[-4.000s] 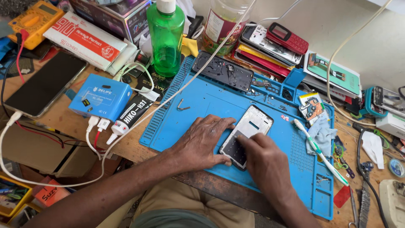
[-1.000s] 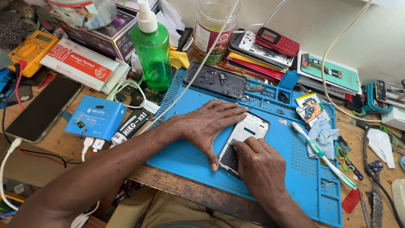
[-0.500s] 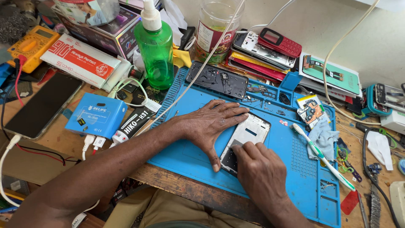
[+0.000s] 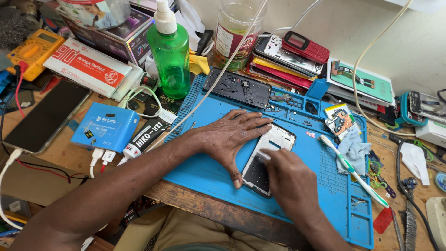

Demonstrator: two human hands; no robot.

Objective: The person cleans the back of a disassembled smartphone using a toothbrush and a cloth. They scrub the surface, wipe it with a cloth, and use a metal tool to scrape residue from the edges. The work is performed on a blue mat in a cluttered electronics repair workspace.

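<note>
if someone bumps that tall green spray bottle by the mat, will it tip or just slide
The tall green translucent plastic spray bottle would probably tip rather than slide: it is narrow, upright and topped by a white pump. It looks mostly full, so likely fairly heavy and steadier. White cables at its base might snag it.

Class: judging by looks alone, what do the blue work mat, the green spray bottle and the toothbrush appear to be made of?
Blue work mat: probably silicone rubber; matte, with moulded ribs and trays.
Green spray bottle: translucent glossy plastic, light shows through; white pump top.
Toothbrush: smooth white and green plastic handle.
</note>
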